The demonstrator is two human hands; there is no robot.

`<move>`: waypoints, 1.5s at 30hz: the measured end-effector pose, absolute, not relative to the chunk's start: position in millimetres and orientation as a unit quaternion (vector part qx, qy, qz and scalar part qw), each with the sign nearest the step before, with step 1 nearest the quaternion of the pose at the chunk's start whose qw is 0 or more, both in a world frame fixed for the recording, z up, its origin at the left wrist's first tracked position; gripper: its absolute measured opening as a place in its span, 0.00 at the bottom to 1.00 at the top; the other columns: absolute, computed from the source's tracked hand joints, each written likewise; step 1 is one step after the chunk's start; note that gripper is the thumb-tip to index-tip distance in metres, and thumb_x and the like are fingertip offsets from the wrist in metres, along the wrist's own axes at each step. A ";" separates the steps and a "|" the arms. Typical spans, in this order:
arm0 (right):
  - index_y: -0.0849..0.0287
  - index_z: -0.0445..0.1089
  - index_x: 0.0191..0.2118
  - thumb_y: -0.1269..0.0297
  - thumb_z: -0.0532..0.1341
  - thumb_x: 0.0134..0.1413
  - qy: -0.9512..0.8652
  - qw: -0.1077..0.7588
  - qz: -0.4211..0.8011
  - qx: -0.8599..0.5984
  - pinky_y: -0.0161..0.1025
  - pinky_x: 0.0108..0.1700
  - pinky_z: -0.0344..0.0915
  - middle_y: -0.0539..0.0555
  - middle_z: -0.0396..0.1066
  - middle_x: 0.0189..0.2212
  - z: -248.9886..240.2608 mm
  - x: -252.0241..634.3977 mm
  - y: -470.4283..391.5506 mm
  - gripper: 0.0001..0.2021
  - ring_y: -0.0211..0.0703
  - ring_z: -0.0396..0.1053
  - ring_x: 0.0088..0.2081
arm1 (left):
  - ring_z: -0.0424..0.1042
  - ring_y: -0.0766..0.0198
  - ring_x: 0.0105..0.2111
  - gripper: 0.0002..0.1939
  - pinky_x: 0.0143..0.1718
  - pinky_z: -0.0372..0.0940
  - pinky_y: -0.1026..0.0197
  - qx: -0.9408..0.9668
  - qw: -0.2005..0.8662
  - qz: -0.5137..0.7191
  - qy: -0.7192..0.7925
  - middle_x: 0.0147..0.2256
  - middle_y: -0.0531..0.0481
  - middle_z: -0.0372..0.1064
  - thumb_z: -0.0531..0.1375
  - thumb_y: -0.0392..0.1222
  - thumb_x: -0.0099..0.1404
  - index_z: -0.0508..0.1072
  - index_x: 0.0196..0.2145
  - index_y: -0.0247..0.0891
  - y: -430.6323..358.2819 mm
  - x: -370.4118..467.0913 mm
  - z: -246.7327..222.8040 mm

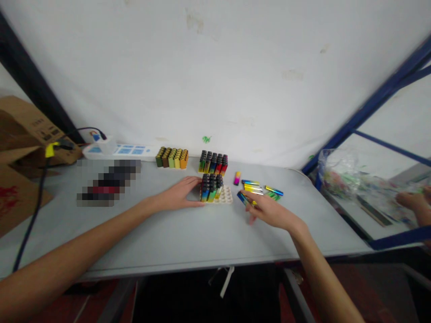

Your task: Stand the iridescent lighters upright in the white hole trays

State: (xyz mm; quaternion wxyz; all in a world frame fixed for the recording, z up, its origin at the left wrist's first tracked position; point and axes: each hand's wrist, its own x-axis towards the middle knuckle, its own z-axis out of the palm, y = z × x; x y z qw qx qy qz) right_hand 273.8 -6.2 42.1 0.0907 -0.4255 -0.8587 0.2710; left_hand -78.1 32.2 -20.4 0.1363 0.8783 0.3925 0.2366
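Observation:
A white tray with rows of round holes sits mid-table. Multicoloured lighters with black tops stand upright in its left part; several holes on the right show bare. My left hand grips the tray's left end, thumb along the front and fingers behind. To the right of the tray, my right hand is closed on a lighter with a blue end, tilted above the table. Loose lighters in blue, yellow and green lie just beyond this hand, partly hidden by it. A pink and yellow lighter lies nearby.
Along the wall stand a block of coloured lighters and a block of yellow-green ones. A power strip, cable and cardboard box are at left. At right, beyond a blue frame, are a plastic bag and another person's hand.

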 end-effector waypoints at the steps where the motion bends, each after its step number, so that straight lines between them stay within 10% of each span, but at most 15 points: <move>1: 0.62 0.53 0.72 0.65 0.53 0.69 -0.843 0.112 0.327 -0.411 0.52 0.52 0.73 0.54 0.79 0.31 42.0 274.5 -5.2 0.28 0.50 0.80 0.40 | 0.67 0.41 0.60 0.39 0.65 0.59 0.43 0.878 0.136 0.237 0.392 0.59 0.35 0.68 0.63 0.69 0.62 0.68 0.59 0.36 32.5 -78.2 -21.1; 7: 0.49 0.42 0.75 0.50 0.56 0.69 -0.737 0.217 0.537 -0.349 0.47 0.49 0.77 0.56 0.72 0.48 34.8 267.6 1.8 0.36 0.47 0.80 0.46 | 0.67 0.42 0.60 0.40 0.65 0.59 0.43 0.878 0.137 0.244 0.388 0.60 0.34 0.67 0.63 0.69 0.62 0.67 0.60 0.36 33.1 -78.6 -23.3; 31: 0.52 0.63 0.52 0.44 0.72 0.49 -0.759 0.399 0.349 -0.378 0.34 0.26 0.66 0.46 0.71 0.31 21.4 213.4 44.8 0.30 0.37 0.69 0.24 | 0.67 0.41 0.59 0.38 0.64 0.60 0.43 0.876 0.141 0.248 0.388 0.58 0.36 0.69 0.64 0.68 0.62 0.67 0.60 0.38 31.3 -77.3 -20.0; 37: 0.53 0.68 0.39 0.39 0.66 0.56 -0.791 0.354 0.315 -0.387 0.41 0.31 0.74 0.49 0.74 0.23 9.3 205.9 35.8 0.22 0.48 0.78 0.26 | 0.67 0.41 0.59 0.39 0.64 0.60 0.43 0.876 0.142 0.246 0.389 0.59 0.36 0.68 0.65 0.67 0.61 0.67 0.60 0.38 32.4 -77.8 -21.3; 45: 0.52 0.63 0.62 0.52 0.70 0.58 -0.852 0.281 0.164 -0.411 0.47 0.39 0.75 0.57 0.79 0.39 2.2 195.0 28.8 0.29 0.53 0.80 0.35 | 0.67 0.41 0.59 0.38 0.64 0.60 0.42 0.875 0.141 0.246 0.392 0.57 0.36 0.69 0.65 0.67 0.61 0.68 0.59 0.38 31.0 -76.7 -19.7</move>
